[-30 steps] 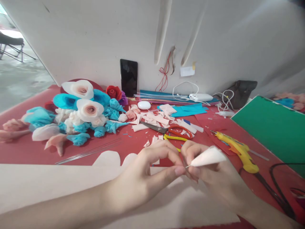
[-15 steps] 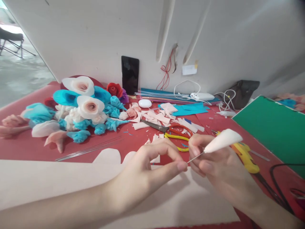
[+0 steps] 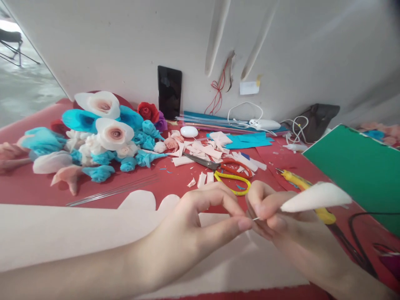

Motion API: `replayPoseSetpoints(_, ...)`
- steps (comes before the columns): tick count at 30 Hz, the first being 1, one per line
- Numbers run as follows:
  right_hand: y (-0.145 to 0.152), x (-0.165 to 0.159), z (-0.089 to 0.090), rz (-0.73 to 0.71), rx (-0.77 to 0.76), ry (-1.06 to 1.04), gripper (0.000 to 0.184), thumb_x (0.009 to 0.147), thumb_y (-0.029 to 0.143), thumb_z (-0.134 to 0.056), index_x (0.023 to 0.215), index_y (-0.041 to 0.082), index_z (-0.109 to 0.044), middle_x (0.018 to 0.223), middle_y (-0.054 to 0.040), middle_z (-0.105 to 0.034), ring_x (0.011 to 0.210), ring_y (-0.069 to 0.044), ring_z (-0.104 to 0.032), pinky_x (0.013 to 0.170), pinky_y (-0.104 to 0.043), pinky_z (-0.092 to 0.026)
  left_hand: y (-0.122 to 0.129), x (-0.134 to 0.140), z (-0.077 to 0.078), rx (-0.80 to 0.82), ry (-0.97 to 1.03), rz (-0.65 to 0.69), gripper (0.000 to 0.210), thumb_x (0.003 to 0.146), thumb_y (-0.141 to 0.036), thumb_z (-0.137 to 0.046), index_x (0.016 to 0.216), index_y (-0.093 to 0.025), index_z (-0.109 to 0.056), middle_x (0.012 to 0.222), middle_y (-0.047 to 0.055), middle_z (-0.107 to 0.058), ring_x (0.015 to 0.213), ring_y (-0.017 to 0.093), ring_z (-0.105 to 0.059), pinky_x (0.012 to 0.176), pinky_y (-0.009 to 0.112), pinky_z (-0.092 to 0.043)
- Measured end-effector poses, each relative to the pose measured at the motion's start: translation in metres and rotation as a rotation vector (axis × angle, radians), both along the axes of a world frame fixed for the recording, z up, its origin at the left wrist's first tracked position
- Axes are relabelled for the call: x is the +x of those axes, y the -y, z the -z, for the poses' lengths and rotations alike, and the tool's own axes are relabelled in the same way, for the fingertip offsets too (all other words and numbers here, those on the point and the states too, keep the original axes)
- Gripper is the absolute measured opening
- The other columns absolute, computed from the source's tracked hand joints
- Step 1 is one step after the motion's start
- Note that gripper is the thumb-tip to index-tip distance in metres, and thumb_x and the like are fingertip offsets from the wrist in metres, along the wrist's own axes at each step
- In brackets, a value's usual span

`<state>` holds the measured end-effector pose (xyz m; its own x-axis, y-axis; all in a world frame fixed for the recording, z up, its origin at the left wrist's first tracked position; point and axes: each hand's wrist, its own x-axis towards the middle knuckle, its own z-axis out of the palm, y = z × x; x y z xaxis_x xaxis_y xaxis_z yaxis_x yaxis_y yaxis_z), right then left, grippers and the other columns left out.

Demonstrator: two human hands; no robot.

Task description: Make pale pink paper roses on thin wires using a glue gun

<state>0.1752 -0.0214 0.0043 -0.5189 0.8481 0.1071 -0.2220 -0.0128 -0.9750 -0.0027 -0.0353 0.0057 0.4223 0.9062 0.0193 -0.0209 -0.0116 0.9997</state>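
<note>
Bud (image 3: 317,196), probably light and crushable; best held by its stiffer wire (image 3: 256,218), which left hand (image 3: 196,231) and right hand (image 3: 289,227) pinch.

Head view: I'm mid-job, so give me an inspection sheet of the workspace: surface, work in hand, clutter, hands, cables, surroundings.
Surface: red table, with a large pale sheet along the near side.
Work in hand: white cone-shaped piece on a thin stem.
Clutter: paper flowers heaped at left; pale scraps mid-table; scissors; yellow tool, partly hidden.
Hands: left hand pinches the stem; right hand grips it near the cone's tip.
Cables: white cable by the wall; black cable at right.
Surroundings: pale wall behind; green board at right; chair far left.
</note>
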Motion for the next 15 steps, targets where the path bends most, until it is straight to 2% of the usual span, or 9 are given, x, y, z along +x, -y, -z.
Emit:
replayPoseSetpoints(5,-0.001,0.0,0.0042,0.037,0.034,0.038,0.007,0.077,0.033,-0.069,0.082,0.034,-0.072,0.07,0.0012,-0.044,0.058,-0.004,-0.039,0.051,-0.015,-0.035,0.0019,0.0012,0.0031,0.01,0.027,-0.006,0.016,0.082,-0.027,-0.058,0.067,-0.019,-0.058,0.079,-0.005,-0.058,0.079,0.011,-0.053,0.073,0.023,-0.038)
replayPoseSetpoints(9,-0.0027,0.0,0.0036,0.088,0.069,0.118,0.005,0.077,0.031,-0.069,0.081,0.031,-0.073,0.071,0.0009,-0.052,0.056,-0.003,-0.042,0.05,-0.014,-0.037,-0.0005,-0.0006,0.0022,0.061,-0.063,-0.136,0.011,0.077,-0.031,-0.063,0.073,-0.021,-0.06,0.078,-0.004,-0.06,0.076,0.012,-0.053,0.066,0.023,-0.039)
replayPoseSetpoints(11,-0.0026,0.0005,0.0037,0.068,0.078,0.159,0.005,0.078,0.029,-0.068,0.078,0.029,-0.073,0.072,-0.0001,-0.056,0.062,-0.006,-0.049,0.056,-0.015,-0.042,-0.003,-0.0019,-0.0003,0.097,-0.09,-0.195,0.009,0.077,-0.03,-0.064,0.079,-0.022,-0.064,0.084,-0.003,-0.062,0.077,0.013,-0.055,0.066,0.023,-0.04)
replayPoseSetpoints(13,-0.0016,0.0005,0.0047,0.036,0.059,0.195,0.007,0.078,0.027,-0.067,0.074,0.029,-0.072,0.074,-0.0003,-0.06,0.07,-0.008,-0.054,0.063,-0.017,-0.045,-0.005,-0.0026,-0.0025,0.141,-0.099,-0.198,0.008,0.078,-0.026,-0.063,0.083,-0.022,-0.068,0.088,-0.002,-0.063,0.076,0.012,-0.055,0.069,0.024,-0.042)
replayPoseSetpoints(15,-0.0001,0.0,0.0061,0.009,0.014,0.219,0.009,0.078,0.025,-0.068,0.072,0.03,-0.072,0.074,0.0009,-0.061,0.071,-0.008,-0.054,0.062,-0.016,-0.044,-0.0058,-0.0025,-0.0029,0.176,-0.108,-0.189,0.009,0.078,-0.024,-0.063,0.081,-0.023,-0.071,0.084,-0.002,-0.064,0.072,0.012,-0.055,0.07,0.024,-0.043)
